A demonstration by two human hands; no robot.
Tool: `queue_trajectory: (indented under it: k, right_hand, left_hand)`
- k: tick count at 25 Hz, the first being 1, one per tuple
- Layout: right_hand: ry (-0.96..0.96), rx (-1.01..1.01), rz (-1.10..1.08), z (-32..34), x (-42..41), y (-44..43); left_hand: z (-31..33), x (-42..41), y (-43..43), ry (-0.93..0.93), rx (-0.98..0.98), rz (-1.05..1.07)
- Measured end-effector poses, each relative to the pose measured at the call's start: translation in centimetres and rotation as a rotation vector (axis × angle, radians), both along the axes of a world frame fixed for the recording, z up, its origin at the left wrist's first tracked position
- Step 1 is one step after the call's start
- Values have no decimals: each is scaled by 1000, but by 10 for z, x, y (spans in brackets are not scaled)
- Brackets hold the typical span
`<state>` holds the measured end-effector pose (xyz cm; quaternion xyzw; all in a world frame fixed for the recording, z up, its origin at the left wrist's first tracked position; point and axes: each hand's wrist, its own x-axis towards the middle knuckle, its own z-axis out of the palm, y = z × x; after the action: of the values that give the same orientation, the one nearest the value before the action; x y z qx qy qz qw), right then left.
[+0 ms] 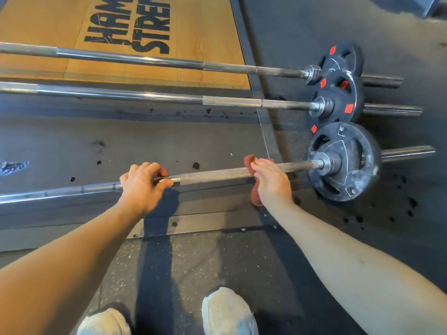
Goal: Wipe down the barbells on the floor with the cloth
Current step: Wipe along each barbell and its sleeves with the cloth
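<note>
Three steel barbells lie side by side on the floor, each with a black plate at its right end. My left hand [141, 183] grips the shaft of the nearest barbell [212, 176] near its middle. My right hand [272, 181] holds a red cloth [250, 160] wrapped over the same shaft, a short way left of that bar's chalky plate [348, 163]. Part of the cloth hangs below my palm. The middle barbell [145, 96] and the far barbell [145, 60] lie beyond, untouched.
A wooden lifting platform [48, 25] with black lettering lies under the far bar. Dark rubber flooring [314, 20] surrounds it, with a metal frame strip [193, 221] by my feet. My two white shoes [227, 313] stand at the bottom edge.
</note>
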<state>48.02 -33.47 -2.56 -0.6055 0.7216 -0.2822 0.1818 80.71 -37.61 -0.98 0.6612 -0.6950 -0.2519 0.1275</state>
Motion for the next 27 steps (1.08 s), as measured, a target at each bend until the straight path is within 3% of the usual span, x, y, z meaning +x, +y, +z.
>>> queue_trajectory:
  k: [2, 4, 7, 9, 13, 17, 19, 23, 27]
  right_hand:
    - [-30, -1, -199, 0, -17, -3]
    - [-76, -52, -293, -1, 17, -9]
    - [-45, -155, -52, -8, 113, -10]
    - [-105, -65, 102, -3, 154, -9]
    - [-161, -123, 281, -5, 106, -24]
    - [-376, -63, -159, 5, 29, -34]
    - [-332, -57, -274, 4, 46, -44]
    - [-179, -98, 69, -11, 147, -58]
    - [-219, -58, 211, -7, 111, -63]
  left_hand:
    - [0, -1, -3, 27, 2, -3]
    - [-1, -1, -3, 48, -17, -4]
    - [-2, -1, -6, 43, -23, 6]
    - [-2, 3, -11, 24, -22, 15]
    - [2, 3, -27, 44, 18, -1]
    - [3, -4, -47, 54, 30, -2]
    - [2, -1, -55, 44, 26, 1]
    - [0, 5, -68, 10, 33, 11]
    - [-1, 4, -75, 30, 73, -3]
